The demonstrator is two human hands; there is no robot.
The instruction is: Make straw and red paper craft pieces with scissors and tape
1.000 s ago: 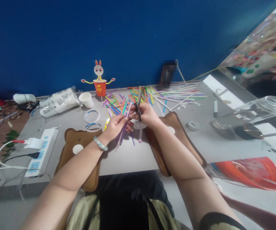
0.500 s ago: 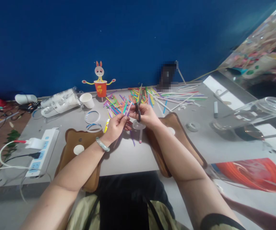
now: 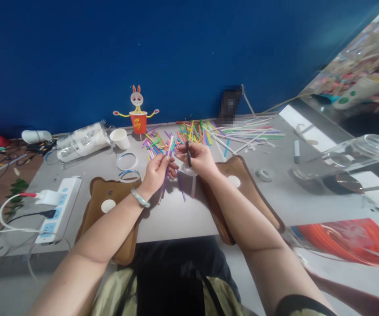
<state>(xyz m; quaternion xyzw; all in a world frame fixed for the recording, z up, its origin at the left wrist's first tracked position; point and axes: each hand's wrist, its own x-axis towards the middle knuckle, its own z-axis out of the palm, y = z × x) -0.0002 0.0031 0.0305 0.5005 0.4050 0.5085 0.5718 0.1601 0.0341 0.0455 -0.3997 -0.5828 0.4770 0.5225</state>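
My left hand (image 3: 154, 175), with a jade-coloured bangle on the wrist, is closed around a few thin straws (image 3: 161, 194), purple and pale pink. They stand tilted, sticking out above and below the fingers. Just to the right, my right hand (image 3: 204, 160) grips a pair of dark-handled scissors (image 3: 189, 154) pointing up and away. Whether the blades are apart is hard to see. Below the scissors sits a clear round piece (image 3: 186, 170) that I cannot identify. Behind both hands lies a loose heap of coloured straws (image 3: 156, 141). One purple straw (image 3: 182, 188) lies on the table between the hands.
A red cup with a rabbit figure (image 3: 139, 123) stands at the back, near a white paper cup (image 3: 120, 138). Brown cushioned pads (image 3: 120, 219) lie under both forearms. A power strip (image 3: 59, 210) is left; a tape roll (image 3: 264, 175) and clear jar (image 3: 344, 158) are right.
My left hand has tipped the straws more upright and drawn slightly left, away from the scissors. The scissors have turned, so their blades show less.
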